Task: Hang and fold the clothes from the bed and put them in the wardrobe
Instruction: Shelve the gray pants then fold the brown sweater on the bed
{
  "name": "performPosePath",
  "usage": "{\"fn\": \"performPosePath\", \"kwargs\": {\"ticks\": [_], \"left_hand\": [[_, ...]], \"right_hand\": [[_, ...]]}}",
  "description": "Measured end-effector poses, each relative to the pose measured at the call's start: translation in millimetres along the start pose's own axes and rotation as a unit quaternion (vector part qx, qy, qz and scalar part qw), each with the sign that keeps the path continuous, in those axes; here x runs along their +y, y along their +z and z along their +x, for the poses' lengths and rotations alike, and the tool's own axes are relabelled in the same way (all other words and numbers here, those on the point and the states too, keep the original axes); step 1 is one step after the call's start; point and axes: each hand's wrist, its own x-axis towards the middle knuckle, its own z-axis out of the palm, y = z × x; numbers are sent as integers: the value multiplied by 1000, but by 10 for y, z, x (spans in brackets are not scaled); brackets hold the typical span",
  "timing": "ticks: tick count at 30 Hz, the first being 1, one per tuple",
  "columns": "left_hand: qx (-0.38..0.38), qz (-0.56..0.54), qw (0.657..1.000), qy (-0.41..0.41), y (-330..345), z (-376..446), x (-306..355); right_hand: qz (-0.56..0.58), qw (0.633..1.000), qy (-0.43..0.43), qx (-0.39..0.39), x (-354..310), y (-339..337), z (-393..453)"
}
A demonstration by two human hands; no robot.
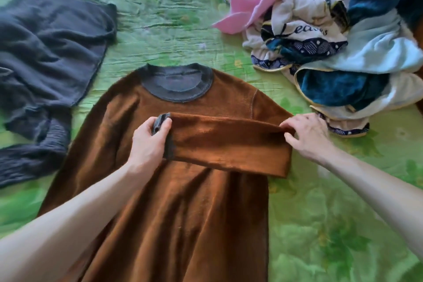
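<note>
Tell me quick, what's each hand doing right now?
Left hand: closed on the dark cuff of the brown sweater's folded sleeve.
Right hand: pinching the sleeve's fold.

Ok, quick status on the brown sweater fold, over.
Left hand grips grey cuff of sleeve folded across chest. Right hand pinches sleeve's fold at brown fleecy sweater edge. Dark grey knit garment and mixed clothes pile lie alongside, apart.

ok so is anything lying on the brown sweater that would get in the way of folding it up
Nothing visible lies on the brown fuzzy sweater except its own sleeve, which the left hand and right hand hold across the chest. The dark grey garment and the heap of clothes lie beside it.
</note>
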Motion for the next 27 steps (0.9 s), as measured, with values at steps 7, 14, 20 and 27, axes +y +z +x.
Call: {"fn": "performPosePath", "kwargs": {"ticks": [7, 14, 20, 27], "left_hand": [[4, 20, 1000, 20, -819, 425, -218], [17, 54, 998, 19, -1050, 714, -591], [109, 129, 985, 37, -1244, 826, -647], [113, 261, 959, 18, -1582, 938, -713]], "right_hand": [[-132, 991, -4, 6, -550, 73, 447], [-155, 987, 25, -41, -729, 7, 731], [-39, 996, 6, -74, -908, -177, 962], [81, 996, 15, -33, -1166, -13, 1104]]}}
